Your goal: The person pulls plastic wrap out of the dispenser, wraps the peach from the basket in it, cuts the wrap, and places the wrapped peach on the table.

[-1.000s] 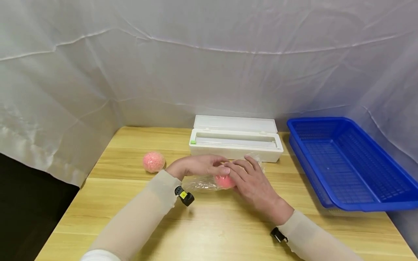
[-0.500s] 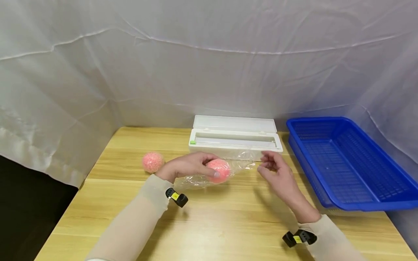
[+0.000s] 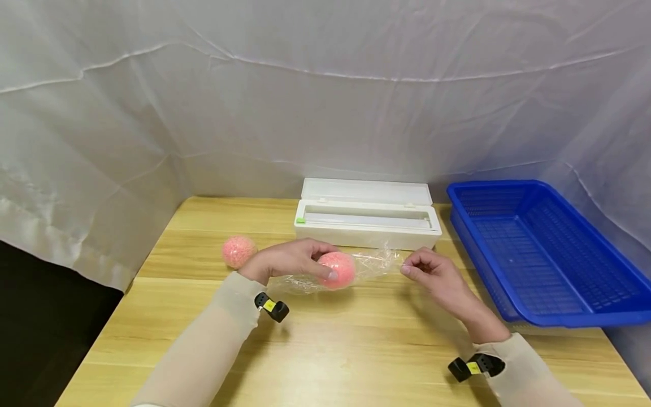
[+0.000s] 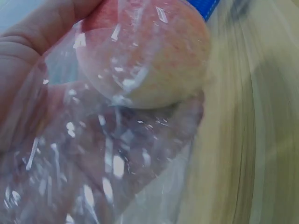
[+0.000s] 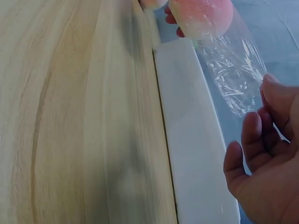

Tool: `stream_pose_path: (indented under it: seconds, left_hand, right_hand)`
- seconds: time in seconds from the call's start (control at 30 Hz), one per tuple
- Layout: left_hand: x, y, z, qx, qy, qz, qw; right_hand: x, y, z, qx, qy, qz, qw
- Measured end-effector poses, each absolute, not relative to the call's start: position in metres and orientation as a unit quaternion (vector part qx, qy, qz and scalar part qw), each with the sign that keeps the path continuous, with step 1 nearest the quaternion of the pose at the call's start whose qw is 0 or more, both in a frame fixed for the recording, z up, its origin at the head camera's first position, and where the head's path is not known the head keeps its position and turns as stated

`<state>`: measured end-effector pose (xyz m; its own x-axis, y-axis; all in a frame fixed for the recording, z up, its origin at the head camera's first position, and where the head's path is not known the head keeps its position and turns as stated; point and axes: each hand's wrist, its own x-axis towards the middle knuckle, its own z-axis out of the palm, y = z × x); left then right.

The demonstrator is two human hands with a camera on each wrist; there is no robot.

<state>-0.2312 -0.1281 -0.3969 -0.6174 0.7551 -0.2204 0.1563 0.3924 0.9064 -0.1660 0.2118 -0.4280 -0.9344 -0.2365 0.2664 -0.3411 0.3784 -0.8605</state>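
Observation:
My left hand (image 3: 290,260) holds a pink peach (image 3: 338,271) just above the table, its thumb on the near side. Clear cling film (image 3: 376,263) covers the peach and trails loose on both sides. In the left wrist view, the film (image 4: 107,158) lies crumpled over the palm, and the peach (image 4: 149,60) fades from pink to pale yellow. My right hand (image 3: 439,280) pinches the film's right end between thumb and index finger, as the right wrist view shows, stretching it away from the peach; its other fingers (image 5: 252,135) are loosely curled.
A second pink peach (image 3: 239,251) sits on the table at left, close by the left wrist. Behind the hands stands a white cling film dispenser (image 3: 366,237) with its lid raised. The blue plastic basket (image 3: 478,260) occupies the right side of the wooden table (image 3: 325,350).
My right hand has left the top of the peach, moved right and taken the film's end. The left hand has drawn slightly left with the peach, and the film is pulled out longer.

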Motion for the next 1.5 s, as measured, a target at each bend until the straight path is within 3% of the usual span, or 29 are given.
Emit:
stream_pose_path:
  seconds: [0.27,0.43,0.6,0.73,0.9,1.0,1.3,1.5]
  left_hand:
    - [-0.226,-0.123,-0.393,0.316,0.785,0.436,0.307]
    - [-0.224,-0.117,-0.393,0.322,0.788,0.429,0.303]
    - [-0.222,-0.114,-0.391,0.320,0.795,0.421,0.297]
    - [-0.222,-0.115,-0.390,0.327,0.795,0.414,0.299]
    - [-0.223,-0.116,-0.389,0.333,0.786,0.419,0.311]
    - [-0.222,-0.116,-0.390,0.331,0.782,0.423,0.317]
    - [-0.221,-0.120,-0.390,0.328,0.788,0.428,0.298]
    - [-0.220,-0.121,-0.392,0.309,0.777,0.463,0.294]
  right_hand:
    - [-0.167,0.201,-0.416,0.070,-0.831,0.551,-0.044]
    - [-0.172,0.186,-0.413,-0.026,-0.806,0.591,-0.022]
    - [-0.174,0.182,-0.411,-0.081,-0.803,0.590,0.035]
    - [-0.177,0.185,-0.410,-0.036,-0.817,0.574,0.038]
    - [-0.182,0.194,-0.411,0.093,-0.824,0.557,-0.046]
    - [-0.184,0.197,-0.414,0.109,-0.815,0.565,-0.069]
    - [-0.189,0.200,-0.420,0.046,-0.796,0.604,0.018]
    - [-0.187,0.200,-0.416,-0.015,-0.706,0.707,0.037]
